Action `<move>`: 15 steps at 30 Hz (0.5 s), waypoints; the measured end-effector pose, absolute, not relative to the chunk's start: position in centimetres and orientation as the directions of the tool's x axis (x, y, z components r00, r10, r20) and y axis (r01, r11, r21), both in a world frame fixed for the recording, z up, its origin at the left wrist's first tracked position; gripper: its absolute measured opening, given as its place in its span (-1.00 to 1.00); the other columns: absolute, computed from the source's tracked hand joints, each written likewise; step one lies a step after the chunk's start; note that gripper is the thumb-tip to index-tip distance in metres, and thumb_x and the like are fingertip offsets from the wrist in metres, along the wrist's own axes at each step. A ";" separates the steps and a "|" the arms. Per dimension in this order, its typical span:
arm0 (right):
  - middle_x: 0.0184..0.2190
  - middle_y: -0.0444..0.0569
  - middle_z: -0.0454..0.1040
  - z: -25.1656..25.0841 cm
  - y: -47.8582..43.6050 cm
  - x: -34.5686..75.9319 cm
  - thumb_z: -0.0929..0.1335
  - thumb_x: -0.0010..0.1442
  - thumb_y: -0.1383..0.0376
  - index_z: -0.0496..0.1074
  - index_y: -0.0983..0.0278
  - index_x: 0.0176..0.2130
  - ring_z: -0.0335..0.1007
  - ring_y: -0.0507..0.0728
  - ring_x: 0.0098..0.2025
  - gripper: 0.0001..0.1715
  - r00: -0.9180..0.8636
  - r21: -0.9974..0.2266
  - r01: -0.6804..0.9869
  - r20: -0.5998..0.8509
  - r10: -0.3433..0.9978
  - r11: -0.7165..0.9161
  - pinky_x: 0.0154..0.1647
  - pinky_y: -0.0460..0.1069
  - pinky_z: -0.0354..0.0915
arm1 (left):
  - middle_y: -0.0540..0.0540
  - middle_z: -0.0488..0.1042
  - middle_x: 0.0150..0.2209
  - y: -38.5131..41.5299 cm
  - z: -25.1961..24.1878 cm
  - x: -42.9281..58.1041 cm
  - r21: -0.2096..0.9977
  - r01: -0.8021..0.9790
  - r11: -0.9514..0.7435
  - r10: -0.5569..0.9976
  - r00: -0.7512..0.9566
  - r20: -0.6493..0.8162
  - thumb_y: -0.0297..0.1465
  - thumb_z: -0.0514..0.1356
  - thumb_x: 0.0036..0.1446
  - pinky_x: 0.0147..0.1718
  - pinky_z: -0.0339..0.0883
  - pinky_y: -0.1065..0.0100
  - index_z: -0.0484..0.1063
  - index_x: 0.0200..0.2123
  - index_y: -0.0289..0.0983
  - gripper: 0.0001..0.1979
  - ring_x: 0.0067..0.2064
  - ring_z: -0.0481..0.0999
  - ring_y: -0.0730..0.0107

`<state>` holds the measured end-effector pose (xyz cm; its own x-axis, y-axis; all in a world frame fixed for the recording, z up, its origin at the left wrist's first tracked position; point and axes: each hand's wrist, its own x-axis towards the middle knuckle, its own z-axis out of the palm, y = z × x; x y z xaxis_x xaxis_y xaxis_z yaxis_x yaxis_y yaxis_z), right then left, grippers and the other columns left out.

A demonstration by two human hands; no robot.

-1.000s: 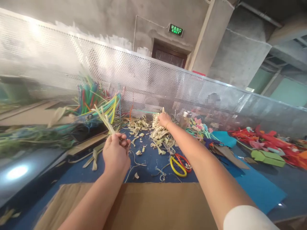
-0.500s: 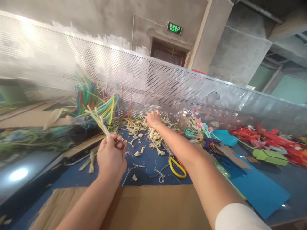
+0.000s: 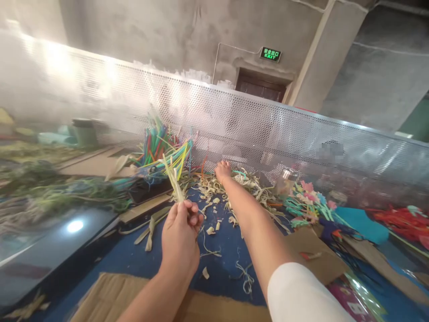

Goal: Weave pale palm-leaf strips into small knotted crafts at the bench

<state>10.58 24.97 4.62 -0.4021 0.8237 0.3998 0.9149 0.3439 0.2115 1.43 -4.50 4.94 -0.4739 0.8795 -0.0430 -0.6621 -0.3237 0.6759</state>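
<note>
My left hand (image 3: 181, 232) is closed around the lower end of a small bundle of pale, dried husk-like strips (image 3: 174, 181), which points up and away from me. Stretched far forward, my right hand (image 3: 223, 171) is at the back of a heap of dry, curled husk scraps (image 3: 251, 190). Its fingers look curled, but whatever they touch or hold is hidden. A green stem (image 3: 239, 173) lies just right of that hand. To its left stands a bunch of coloured pipe-cleaner-like stems (image 3: 157, 143).
A perforated metal screen (image 3: 261, 120) runs along the back. Cardboard (image 3: 110, 290) lies in front of me. A dark glossy panel (image 3: 50, 241) is at left. Pink and blue craft flowers (image 3: 311, 194), a glass jar (image 3: 286, 181) and red pieces (image 3: 398, 223) occupy the right.
The view has turned left, so the surroundings appear farther right. My right hand has shifted left along the heap. My left hand keeps its bundle. Yellow-handled scissors are no longer visible.
</note>
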 end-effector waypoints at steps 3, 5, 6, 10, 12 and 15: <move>-0.14 0.18 0.50 5.3 24.9 10.7 0.23 0.17 0.43 0.58 0.29 -0.25 0.22 0.25 0.06 -0.66 -0.368 0.159 0.930 0.393 0.843 0.332 0.11 0.15 -0.05 | 0.05 0.28 -0.49 -4.4 4.8 1.4 0.668 -0.673 -0.317 0.883 -0.466 -0.050 -0.38 0.13 0.10 -0.51 0.25 0.51 0.27 -0.44 -0.26 -0.88 -0.58 0.13 0.61; -0.21 0.13 0.54 6.3 24.3 11.2 0.24 0.17 0.39 0.58 0.26 -0.26 0.32 0.20 -0.03 -0.68 -0.356 0.117 0.934 0.378 0.855 0.338 0.10 0.15 -0.02 | 0.05 0.28 -0.49 -4.4 4.7 1.3 0.659 -0.684 -0.313 0.890 -0.454 -0.048 -0.38 0.14 0.10 -0.51 0.25 0.52 0.27 -0.44 -0.26 -0.89 -0.57 0.14 0.61; -0.24 0.08 0.56 6.8 23.7 11.7 0.25 0.18 0.35 0.58 0.23 -0.26 0.36 0.18 -0.08 -0.69 -0.359 0.096 0.932 0.367 0.858 0.349 0.09 0.13 0.00 | 0.05 0.28 -0.49 -4.4 4.7 1.3 0.655 -0.688 -0.314 0.892 -0.450 -0.045 -0.38 0.15 0.09 -0.50 0.25 0.52 0.27 -0.43 -0.26 -0.89 -0.57 0.14 0.61; -0.26 -0.13 0.58 9.1 20.3 14.3 0.29 0.19 0.19 0.56 0.12 -0.18 0.44 0.06 -0.20 -0.72 -0.402 0.000 0.906 0.313 0.860 0.424 -0.05 -0.02 0.17 | 0.05 0.29 -0.49 -4.2 4.7 0.9 0.639 -0.690 -0.339 0.885 -0.464 -0.032 -0.39 0.14 0.09 -0.48 0.27 0.52 0.26 -0.43 -0.26 -0.90 -0.58 0.15 0.62; -0.28 -0.15 0.58 10.0 17.8 15.8 0.34 0.14 0.19 0.56 0.15 -0.16 0.45 0.03 -0.24 -0.73 -0.436 -0.144 0.861 0.287 0.853 0.488 -0.15 -0.09 0.23 | 0.06 0.29 -0.50 -4.0 4.7 0.7 0.641 -0.685 -0.346 0.881 -0.472 -0.028 -0.40 0.13 0.09 -0.50 0.25 0.52 0.25 -0.44 -0.26 -0.90 -0.59 0.14 0.62; -0.37 -0.09 0.57 11.1 13.7 17.8 0.42 0.03 0.30 0.55 0.26 -0.16 0.45 0.01 -0.35 -0.69 -0.467 -0.398 0.730 0.303 0.831 0.555 -0.25 -0.10 0.29 | 0.07 0.29 -0.49 -3.7 4.6 0.5 0.653 -0.661 -0.370 0.867 -0.498 -0.013 -0.41 0.11 0.10 -0.48 0.25 0.53 0.23 -0.44 -0.26 -0.90 -0.60 0.14 0.64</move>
<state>17.79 13.71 11.13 -0.4667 0.8308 0.3032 0.7299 0.5554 -0.3985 0.49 -3.70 4.59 -0.4978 0.8672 -0.0134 -0.6615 -0.3696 0.6526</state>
